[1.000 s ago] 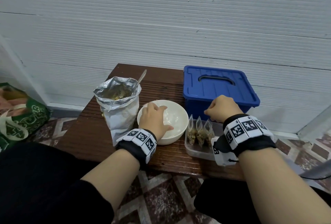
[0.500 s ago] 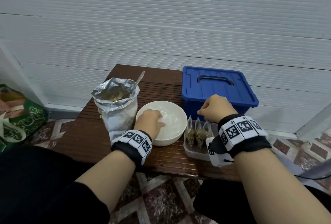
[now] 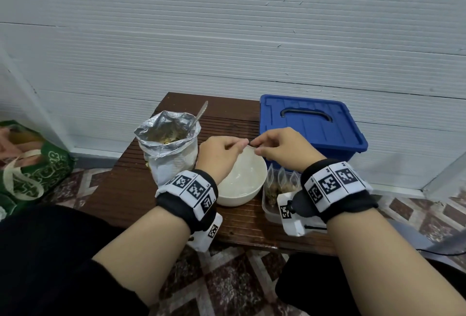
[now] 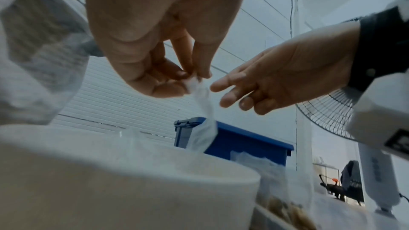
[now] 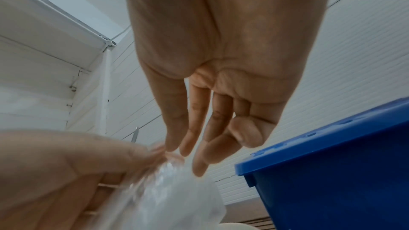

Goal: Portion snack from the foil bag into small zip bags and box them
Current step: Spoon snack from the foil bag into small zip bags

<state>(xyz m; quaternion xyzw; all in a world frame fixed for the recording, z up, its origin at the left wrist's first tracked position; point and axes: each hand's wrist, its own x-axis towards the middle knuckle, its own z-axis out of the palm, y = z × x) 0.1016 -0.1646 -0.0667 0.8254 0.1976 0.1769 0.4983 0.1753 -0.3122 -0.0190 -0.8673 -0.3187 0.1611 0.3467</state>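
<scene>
I am pinching an empty zip bag [image 4: 202, 104] with the left hand [image 3: 219, 156] over the bowl [image 3: 243, 190]. The right hand [image 3: 282, 150] is hovering beside it — fingers relaxed, grasping nothing.

Black wristbands [image 3: 187, 197] with white coded markers

A home – patterned floor tiles [image 3: 227, 272]; standing fan [image 4: 327, 116]; shopping bag [image 3: 32, 164].

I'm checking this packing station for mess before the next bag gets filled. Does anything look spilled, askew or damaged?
Little stands out. A few snack bits seem to lie on the table beside the foil bag, though they are too small to be sure. The filled zip bags stand upright in their clear tray, and the blue box is lidded.
</scene>
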